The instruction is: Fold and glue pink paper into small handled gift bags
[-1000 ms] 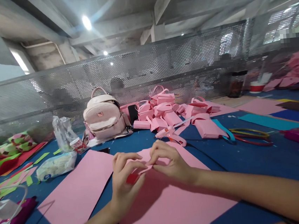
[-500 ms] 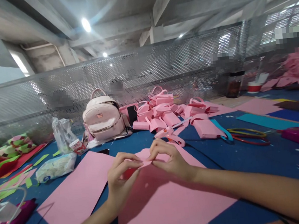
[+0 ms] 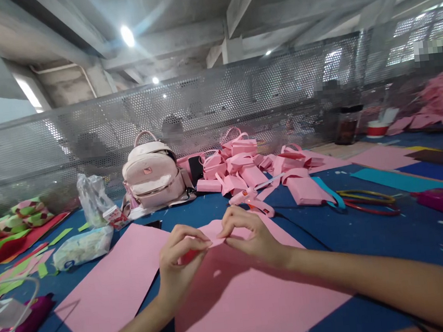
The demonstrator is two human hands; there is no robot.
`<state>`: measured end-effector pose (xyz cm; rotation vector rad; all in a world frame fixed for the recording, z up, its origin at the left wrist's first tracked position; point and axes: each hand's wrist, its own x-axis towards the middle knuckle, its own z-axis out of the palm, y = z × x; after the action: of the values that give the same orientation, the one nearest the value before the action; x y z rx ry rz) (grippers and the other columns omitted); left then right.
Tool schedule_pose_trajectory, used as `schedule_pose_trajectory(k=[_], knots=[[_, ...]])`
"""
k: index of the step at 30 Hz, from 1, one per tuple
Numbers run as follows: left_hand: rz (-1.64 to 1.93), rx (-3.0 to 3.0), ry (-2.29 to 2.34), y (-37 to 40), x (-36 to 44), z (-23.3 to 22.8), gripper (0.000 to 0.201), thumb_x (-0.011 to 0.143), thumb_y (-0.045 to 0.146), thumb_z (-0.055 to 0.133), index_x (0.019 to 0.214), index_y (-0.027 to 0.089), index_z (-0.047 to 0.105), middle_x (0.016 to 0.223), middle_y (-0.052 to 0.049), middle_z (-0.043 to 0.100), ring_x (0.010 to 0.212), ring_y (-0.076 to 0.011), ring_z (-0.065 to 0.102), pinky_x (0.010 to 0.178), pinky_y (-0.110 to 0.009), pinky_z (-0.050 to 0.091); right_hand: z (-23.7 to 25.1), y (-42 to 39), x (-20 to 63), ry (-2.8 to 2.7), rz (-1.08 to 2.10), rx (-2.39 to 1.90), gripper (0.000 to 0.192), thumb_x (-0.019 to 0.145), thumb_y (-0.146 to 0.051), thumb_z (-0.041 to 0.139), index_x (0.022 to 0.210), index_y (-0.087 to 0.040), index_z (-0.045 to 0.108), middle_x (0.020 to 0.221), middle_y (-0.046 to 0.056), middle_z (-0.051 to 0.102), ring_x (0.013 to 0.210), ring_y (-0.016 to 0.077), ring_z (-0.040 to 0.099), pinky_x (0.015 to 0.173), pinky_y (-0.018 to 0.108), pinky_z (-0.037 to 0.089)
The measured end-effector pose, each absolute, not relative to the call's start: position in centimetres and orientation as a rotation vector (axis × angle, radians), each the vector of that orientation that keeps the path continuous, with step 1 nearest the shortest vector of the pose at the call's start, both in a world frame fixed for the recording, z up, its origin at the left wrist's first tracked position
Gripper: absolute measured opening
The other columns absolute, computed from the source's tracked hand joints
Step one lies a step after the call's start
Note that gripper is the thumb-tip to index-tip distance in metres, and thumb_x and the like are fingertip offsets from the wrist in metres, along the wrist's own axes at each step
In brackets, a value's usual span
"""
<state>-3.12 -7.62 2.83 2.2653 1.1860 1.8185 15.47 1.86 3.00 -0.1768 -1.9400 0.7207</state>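
While a small pink paper piece is pinched between the left hand and the right hand, both are closed on it just above the large pink sheet. The fold is probably best pressed evenly, with edges kept aligned. A pink glue gun lies just beyond that sheet.

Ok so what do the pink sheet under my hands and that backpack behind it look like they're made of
The pink sheet looks like matte craft foam or thick card: flat, even colour, no shine, a clean cut edge. I can't tell which. The backpack looks like smooth faux leather with a soft sheen, with a metallic glint along the zip line.
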Motion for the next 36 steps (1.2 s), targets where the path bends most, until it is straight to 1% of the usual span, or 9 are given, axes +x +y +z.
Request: schedule_pose_trajectory(k=[24,30,36], knots=[[1.788,2.271,1.148,-7.56,-3.1,2.85,0.017,0.089,0.005,0.067,0.082,0.021,0.068,0.086,-0.003,0.069,0.083,-0.0165,0.061,0.074,-0.029,0.048,2.91,1.81,15.46,-1.939,0.717,-0.184,0.019,0.08,-0.002,0.071,0.077,-0.021,0.07,0.079,0.001,0.061,0.079,0.0195,0.058,0.076,0.034,0.042],[1.791,2.279,1.145,-7.53,-3.09,2.91,0.017,0.089,0.005,0.066,0.082,0.021,0.068,0.087,-0.003,0.069,0.083,-0.0165,0.061,0.073,-0.029,0.048,2.98,1.84,15.48,-1.939,0.71,-0.179,0.021,0.079,0.0,0.07,0.077,-0.021,0.07,0.079,0.0,0.06,0.079,0.019,0.058,0.075,0.034,0.043],[1.793,2.287,1.142,-7.5,-3.14,2.93,0.017,0.089,0.005,0.067,0.082,0.021,0.069,0.086,-0.004,0.07,0.083,-0.0171,0.061,0.072,-0.03,0.048,2.99,1.85,15.44,-1.938,0.706,-0.177,0.019,0.081,-0.002,0.069,0.077,-0.021,0.07,0.078,0.0,0.06,0.079,0.0191,0.058,0.075,0.034,0.043]])
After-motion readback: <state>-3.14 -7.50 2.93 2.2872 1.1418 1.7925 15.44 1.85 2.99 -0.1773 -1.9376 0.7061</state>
